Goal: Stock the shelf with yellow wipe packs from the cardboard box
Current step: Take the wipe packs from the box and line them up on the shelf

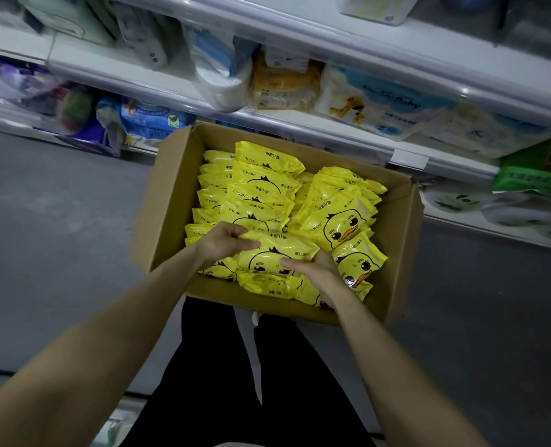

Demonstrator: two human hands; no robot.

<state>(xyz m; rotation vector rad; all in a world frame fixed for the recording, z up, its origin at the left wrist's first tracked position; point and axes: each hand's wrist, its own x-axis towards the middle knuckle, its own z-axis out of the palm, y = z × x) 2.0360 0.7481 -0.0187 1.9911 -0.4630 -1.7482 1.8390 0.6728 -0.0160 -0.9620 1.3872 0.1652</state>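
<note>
Head camera is looking down into an open cardboard box (171, 201) that is sitting on the grey floor (58, 221), just in front of the shelf (332, 133). Yellow wipe packs (261, 188) printed with a duck face are filling the box, some standing in rows and some lying loose on top. Both hands are grasping one pack (277, 253) at the near side of the box. The left hand (222, 241) is curling its fingers over the pack's left end. The right hand (314, 269) is gripping the right end with its thumb on top. Yellowish packets (284, 85) are sitting on the shelf among blue and white goods. Black trousers (219, 366) are showing below the arms.
</note>
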